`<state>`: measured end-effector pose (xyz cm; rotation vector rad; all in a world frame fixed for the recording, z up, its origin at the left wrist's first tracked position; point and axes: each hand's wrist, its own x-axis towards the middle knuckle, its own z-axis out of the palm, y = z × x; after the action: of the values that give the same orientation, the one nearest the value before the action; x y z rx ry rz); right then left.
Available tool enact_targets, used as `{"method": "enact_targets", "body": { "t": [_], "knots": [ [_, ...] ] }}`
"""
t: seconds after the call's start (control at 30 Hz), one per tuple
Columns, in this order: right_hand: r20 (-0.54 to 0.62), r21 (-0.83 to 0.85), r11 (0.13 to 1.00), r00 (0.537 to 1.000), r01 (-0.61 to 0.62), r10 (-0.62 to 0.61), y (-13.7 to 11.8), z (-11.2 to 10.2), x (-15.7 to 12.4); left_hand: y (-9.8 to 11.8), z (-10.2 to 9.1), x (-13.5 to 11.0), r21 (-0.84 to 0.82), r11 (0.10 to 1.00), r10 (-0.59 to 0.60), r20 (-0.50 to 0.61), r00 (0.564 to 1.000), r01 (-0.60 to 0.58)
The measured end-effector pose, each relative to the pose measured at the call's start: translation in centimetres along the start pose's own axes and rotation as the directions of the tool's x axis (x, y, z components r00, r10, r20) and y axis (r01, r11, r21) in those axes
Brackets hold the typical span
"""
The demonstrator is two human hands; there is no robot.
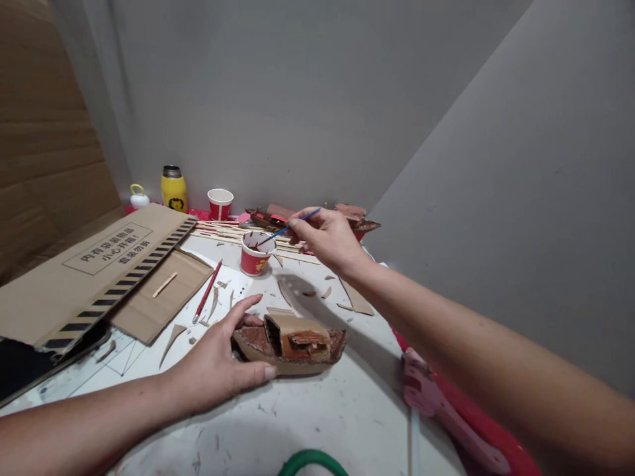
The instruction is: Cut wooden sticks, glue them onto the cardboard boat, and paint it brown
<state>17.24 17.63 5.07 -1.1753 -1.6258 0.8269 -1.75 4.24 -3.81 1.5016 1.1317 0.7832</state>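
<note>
A small cardboard model boat [302, 347], partly painted reddish brown, sits on the white table. My left hand [225, 354] grips its left end, thumb along the near side and fingers behind. Pinched in my right hand [327, 238] is a thin blue paintbrush [290, 227], slanting down to the left. Its tip is inside a red and white paper cup [256, 261] with dark brown paint streaks on the inner wall. My right hand is above and to the right of this cup.
A printed cardboard sheet [114, 264] and a red pencil [208, 291] lie left. Behind stand a yellow bottle [173, 192], another paper cup [220, 206], thin wooden sticks [223, 231] and brown model boats [367, 226]. Cardboard scraps [172, 340] are scattered about. A pink tool [446, 410] lies right.
</note>
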Motion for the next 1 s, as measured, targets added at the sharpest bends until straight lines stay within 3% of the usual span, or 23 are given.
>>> {"method": "enact_targets", "body": {
  "t": [0.4, 0.8, 1.0],
  "knots": [
    [-0.215, 0.324, 0.937, 0.955, -0.129, 0.206, 2.8, -2.0, -1.6, 0.1, 0.0, 0.0, -0.014, 1.000, 0.005, -0.005, 1.000, -0.005],
    [-0.108, 0.572, 0.758, 0.887, -0.314, 0.449, 4.1, -5.3, -3.9, 0.3, 0.0, 0.0, 0.006, 1.000, 0.001, -0.004, 1.000, -0.001],
    [-0.063, 0.614, 0.724, 0.894, -0.315, 0.443, 2.7, -7.8, -8.6, 0.0, -0.2, 0.3, -0.004, 0.999, -0.037, 0.000, 0.999, 0.037]
  ]
}}
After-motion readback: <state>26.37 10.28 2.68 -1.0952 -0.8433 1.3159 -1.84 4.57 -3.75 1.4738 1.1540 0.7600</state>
